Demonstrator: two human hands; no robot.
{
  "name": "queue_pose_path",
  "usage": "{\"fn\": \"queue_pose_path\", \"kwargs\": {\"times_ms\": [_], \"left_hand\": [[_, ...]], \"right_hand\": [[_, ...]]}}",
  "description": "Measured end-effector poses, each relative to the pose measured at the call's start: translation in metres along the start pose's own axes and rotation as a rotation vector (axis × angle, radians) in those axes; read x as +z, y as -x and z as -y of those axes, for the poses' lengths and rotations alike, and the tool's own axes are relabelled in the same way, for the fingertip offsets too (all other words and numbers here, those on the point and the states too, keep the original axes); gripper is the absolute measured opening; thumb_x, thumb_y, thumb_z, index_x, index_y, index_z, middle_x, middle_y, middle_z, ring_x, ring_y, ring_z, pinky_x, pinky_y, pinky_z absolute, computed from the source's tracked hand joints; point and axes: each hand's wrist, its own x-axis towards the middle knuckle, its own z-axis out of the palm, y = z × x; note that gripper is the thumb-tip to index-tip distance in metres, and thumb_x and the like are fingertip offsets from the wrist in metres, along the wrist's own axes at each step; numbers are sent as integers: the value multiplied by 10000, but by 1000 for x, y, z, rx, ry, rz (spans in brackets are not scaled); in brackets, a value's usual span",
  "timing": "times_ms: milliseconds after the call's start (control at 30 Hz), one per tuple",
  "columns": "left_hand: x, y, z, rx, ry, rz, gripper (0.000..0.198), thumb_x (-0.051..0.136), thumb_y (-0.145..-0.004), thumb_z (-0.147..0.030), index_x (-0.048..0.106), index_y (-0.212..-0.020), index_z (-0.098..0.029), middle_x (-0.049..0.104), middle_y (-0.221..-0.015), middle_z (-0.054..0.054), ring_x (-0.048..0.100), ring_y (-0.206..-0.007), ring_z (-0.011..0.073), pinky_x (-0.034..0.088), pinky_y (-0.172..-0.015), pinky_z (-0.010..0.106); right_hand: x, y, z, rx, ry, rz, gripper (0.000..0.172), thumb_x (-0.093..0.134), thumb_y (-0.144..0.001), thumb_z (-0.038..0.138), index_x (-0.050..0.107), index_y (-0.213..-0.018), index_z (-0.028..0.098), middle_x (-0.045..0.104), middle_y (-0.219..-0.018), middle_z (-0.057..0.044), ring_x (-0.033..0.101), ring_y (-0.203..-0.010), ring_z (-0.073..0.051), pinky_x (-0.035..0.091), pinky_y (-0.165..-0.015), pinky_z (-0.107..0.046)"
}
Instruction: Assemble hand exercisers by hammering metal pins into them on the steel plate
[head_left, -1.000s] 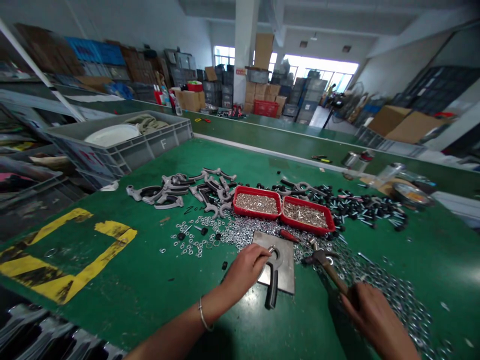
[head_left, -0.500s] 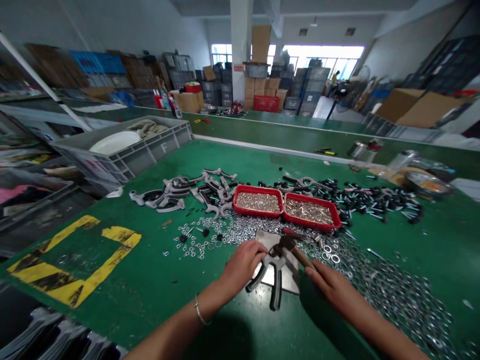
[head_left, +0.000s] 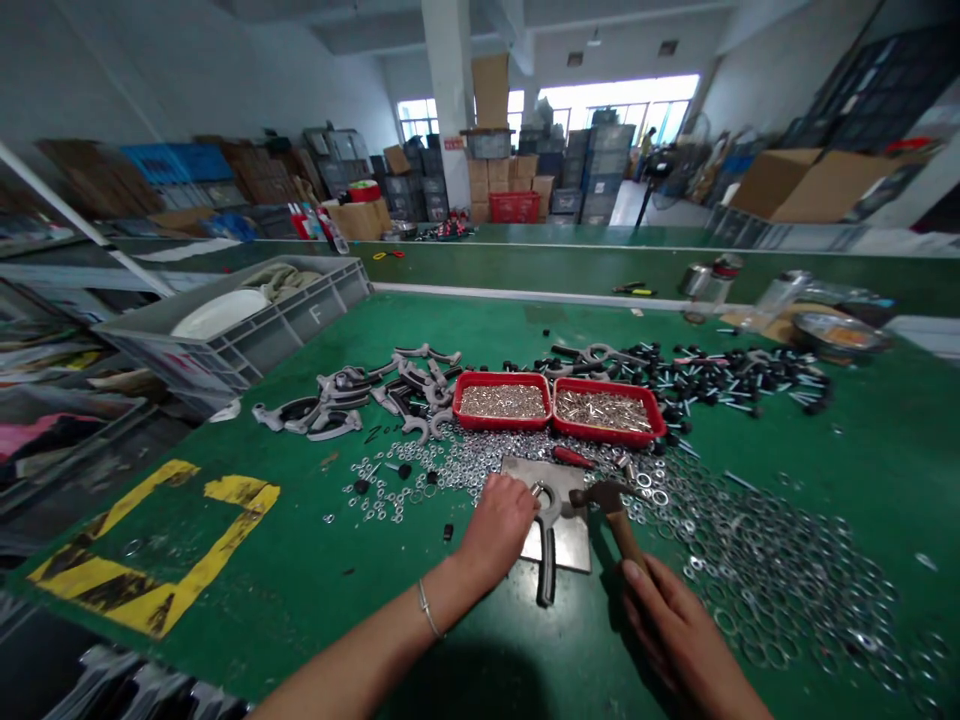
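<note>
My left hand (head_left: 501, 522) has its fingers closed on the jaw end of a grey clamp with a black grip (head_left: 547, 568). The clamp lies on a flat metal plate (head_left: 574, 545), one handle pointing toward me. Its other handle does not show, and the left fingers cover part of the jaws. A small shiny pin (head_left: 537, 490) shows by the fingertips. My right hand (head_left: 664, 610) is wrapped round the wooden handle of a hammer (head_left: 624, 535). The hammer's head is just right of the clamp, over the plate's right side.
Behind the plate stand two red trays (head_left: 502, 422) of small metal pins, with a red-handled tool (head_left: 574, 457) nearer. Loose nuts and washers (head_left: 757, 560) spread to the right. Grey clamp parts (head_left: 341, 400) lie left, black-headed bolts (head_left: 705, 375) back right. A grey crate (head_left: 300, 330) stands left.
The hammer head has moved from over the clamp's joint to its right. My left hand has shifted slightly on the clamp, and only one of the two earlier handles now shows.
</note>
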Motion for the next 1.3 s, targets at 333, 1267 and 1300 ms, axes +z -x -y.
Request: {"fn": "queue_pose_path", "kwargs": {"times_ms": [333, 1267, 1300], "left_hand": [[-3, 5, 7, 135, 81, 106, 208, 454, -982, -184, 648, -1034, -128, 645, -994, 102, 547, -967, 236, 462, -878, 393], [-17, 119, -21, -1, -170, 322, 228, 414, -875, -16, 617, -830, -109, 626, -809, 121, 579, -758, 257, 463, -751, 427], [-21, 117, -18, -41, -112, 365, 234, 414, -886, -25, 627, -840, -113, 636, -824, 115, 588, -767, 247, 469, -748, 403]], "right_hand": [[-14, 11, 17, -175, 425, 126, 374, 446, -901, 597, 547, -890, 237, 580, -655, 34, 518, -454, -130, 406, -421, -242], [-53, -75, 62, -704, 1351, -167, 328, 429, -936, 441, 622, -926, 177, 644, -909, -139, 627, -854, -286, 486, -773, -415], [-38, -88, 69, -797, 1410, -148, 287, 405, -954, 354, 617, -981, 163, 632, -966, -146, 618, -911, -276, 475, -822, -402]]}}
